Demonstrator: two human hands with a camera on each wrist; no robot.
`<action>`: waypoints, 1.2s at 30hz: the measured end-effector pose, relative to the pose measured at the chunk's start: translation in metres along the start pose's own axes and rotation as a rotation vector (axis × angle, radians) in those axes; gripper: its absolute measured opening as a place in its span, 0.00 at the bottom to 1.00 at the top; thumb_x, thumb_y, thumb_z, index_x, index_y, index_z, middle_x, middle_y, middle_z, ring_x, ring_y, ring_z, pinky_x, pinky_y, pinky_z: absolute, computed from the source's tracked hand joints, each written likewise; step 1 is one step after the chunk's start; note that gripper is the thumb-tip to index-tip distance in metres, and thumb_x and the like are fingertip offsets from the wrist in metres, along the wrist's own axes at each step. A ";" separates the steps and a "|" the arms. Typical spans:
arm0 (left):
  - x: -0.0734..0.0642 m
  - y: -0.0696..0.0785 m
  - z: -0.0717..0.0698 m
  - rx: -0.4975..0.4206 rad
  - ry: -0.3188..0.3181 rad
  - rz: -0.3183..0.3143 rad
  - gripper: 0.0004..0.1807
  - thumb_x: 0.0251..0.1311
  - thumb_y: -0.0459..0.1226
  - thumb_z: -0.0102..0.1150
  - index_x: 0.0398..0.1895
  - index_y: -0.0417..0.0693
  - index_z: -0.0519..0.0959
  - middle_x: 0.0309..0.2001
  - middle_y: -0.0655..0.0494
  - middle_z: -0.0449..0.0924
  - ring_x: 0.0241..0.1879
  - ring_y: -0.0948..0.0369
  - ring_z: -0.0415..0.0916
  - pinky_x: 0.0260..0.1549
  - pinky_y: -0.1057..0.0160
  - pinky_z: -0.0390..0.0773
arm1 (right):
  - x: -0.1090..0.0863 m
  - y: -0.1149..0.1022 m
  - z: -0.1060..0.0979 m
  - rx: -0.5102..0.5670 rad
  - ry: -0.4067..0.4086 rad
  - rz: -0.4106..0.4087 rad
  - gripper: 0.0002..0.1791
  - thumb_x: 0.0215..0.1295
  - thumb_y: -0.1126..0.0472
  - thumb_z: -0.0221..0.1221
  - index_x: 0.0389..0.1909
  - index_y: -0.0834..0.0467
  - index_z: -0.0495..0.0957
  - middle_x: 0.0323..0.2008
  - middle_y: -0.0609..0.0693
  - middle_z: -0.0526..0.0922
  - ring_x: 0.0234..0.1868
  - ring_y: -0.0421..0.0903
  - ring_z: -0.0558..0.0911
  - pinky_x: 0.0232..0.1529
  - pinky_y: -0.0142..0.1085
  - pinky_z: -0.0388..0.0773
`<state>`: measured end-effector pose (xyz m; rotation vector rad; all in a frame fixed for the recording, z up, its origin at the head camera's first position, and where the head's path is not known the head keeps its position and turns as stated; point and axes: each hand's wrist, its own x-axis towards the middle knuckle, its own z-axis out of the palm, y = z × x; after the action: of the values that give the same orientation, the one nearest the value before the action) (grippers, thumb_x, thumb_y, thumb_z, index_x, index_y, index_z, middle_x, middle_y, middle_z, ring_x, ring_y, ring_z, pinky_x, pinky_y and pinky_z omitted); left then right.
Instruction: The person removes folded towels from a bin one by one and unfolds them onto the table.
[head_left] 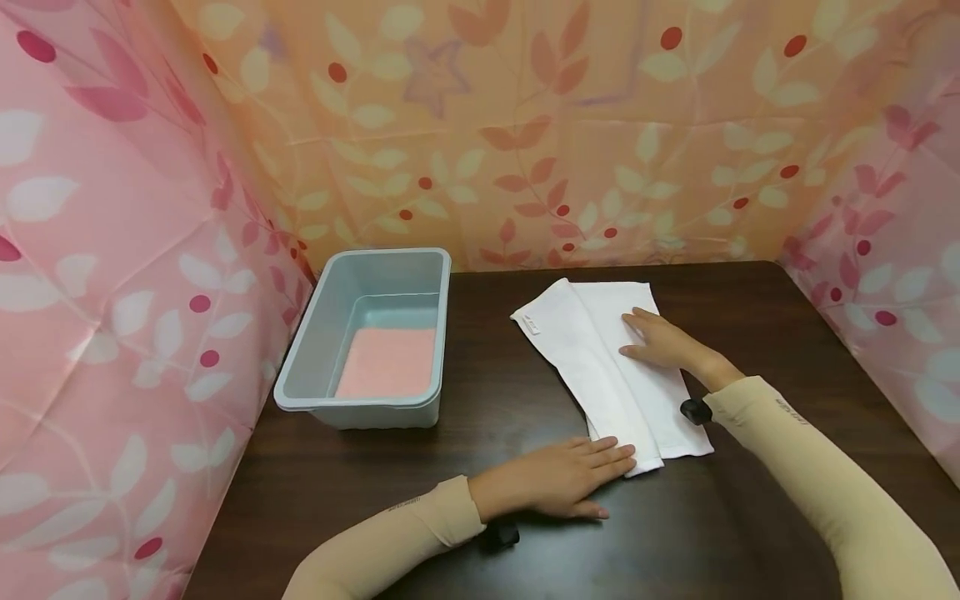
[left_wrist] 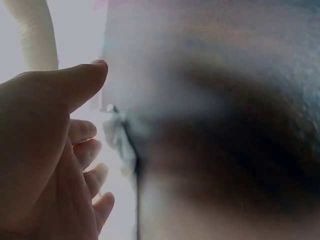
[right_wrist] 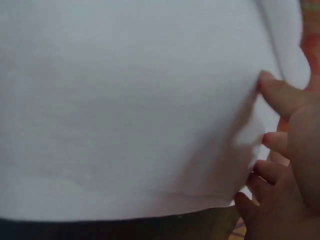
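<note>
A white towel (head_left: 592, 358) lies on the dark table, its left part folded over in a long slanting flap. A small printed label (head_left: 531, 324) shows at the towel's far left corner. On the near end of the flap rest the outstretched fingertips of my left hand (head_left: 558, 477), thumb apart on the table side. My right hand (head_left: 667, 342) touches the towel's right part near the far end, its fingers loosely spread. In the right wrist view, the white cloth (right_wrist: 125, 100) fills most of the picture beside the thumb and fingers.
To the left stands a grey plastic basin (head_left: 300, 392) with a flat pink cloth (head_left: 390, 362) on its bottom. The dark wooden table (head_left: 480, 333) runs back to an orange patterned curtain (head_left: 495, 150). Pink patterned curtains (head_left: 135, 292) hang on both sides.
</note>
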<state>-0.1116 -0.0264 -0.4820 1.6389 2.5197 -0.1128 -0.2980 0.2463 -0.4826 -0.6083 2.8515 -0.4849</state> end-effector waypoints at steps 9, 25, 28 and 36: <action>0.012 0.008 0.003 0.099 -0.030 0.009 0.42 0.70 0.63 0.41 0.81 0.59 0.43 0.82 0.62 0.40 0.81 0.63 0.40 0.78 0.60 0.51 | -0.007 0.004 0.013 -0.025 0.019 -0.036 0.43 0.72 0.43 0.53 0.76 0.66 0.52 0.76 0.72 0.47 0.77 0.71 0.49 0.74 0.64 0.49; 0.008 0.008 0.004 0.086 0.036 0.007 0.36 0.73 0.59 0.40 0.79 0.56 0.52 0.79 0.64 0.53 0.79 0.65 0.48 0.77 0.61 0.54 | -0.009 0.003 0.008 -0.032 0.007 -0.031 0.42 0.74 0.45 0.52 0.77 0.65 0.50 0.77 0.71 0.44 0.77 0.70 0.46 0.75 0.64 0.46; 0.013 0.005 0.002 0.046 0.114 -0.009 0.33 0.74 0.55 0.43 0.77 0.54 0.59 0.76 0.62 0.62 0.77 0.65 0.56 0.75 0.62 0.58 | -0.010 0.002 0.008 -0.016 0.006 -0.034 0.42 0.74 0.45 0.52 0.77 0.66 0.50 0.77 0.72 0.44 0.77 0.71 0.45 0.75 0.64 0.45; 0.023 -0.005 -0.003 -0.259 0.252 -0.094 0.26 0.67 0.47 0.60 0.67 0.55 0.74 0.65 0.64 0.77 0.67 0.70 0.71 0.66 0.72 0.68 | -0.011 0.000 0.008 0.008 -0.011 -0.024 0.42 0.74 0.45 0.52 0.77 0.65 0.49 0.78 0.70 0.43 0.78 0.69 0.44 0.75 0.64 0.44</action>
<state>-0.1260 -0.0074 -0.4828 1.5153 2.6530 0.4187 -0.2865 0.2492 -0.4887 -0.6419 2.8337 -0.4943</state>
